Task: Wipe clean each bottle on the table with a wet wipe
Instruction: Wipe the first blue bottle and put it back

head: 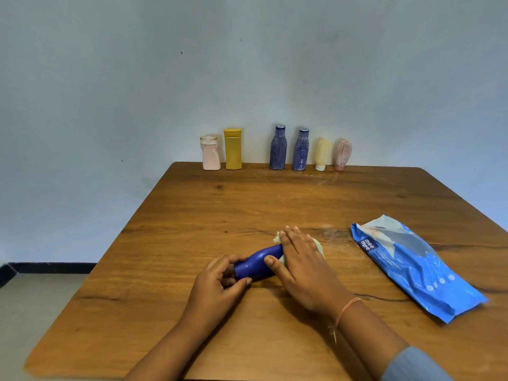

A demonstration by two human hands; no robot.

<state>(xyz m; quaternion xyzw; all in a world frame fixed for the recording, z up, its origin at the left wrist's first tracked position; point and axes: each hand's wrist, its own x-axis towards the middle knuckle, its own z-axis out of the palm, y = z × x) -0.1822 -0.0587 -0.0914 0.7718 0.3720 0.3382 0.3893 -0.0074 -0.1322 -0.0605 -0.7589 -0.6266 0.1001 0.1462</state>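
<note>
A dark blue bottle [258, 264] lies on its side on the wooden table [170, 215], near the front middle. My left hand [220, 287] grips its cap end with curled fingers and thumb. My right hand [299, 262] wraps a pale wet wipe [277, 237] round the bottle's wider body, thumb on the near side. Most of the wipe is hidden under that hand. Several other bottles stand in a row at the far edge: a pink one [210, 153], a yellow one [233, 149], two streaked blue ones [278, 148] [301, 150], a small cream tube [323, 154] and a pink tube [342, 155].
A blue pack of wet wipes [412, 262] lies flat on the table to the right of my hands. A pale blue wall rises right behind the row of bottles. The floor drops away past the table's left edge.
</note>
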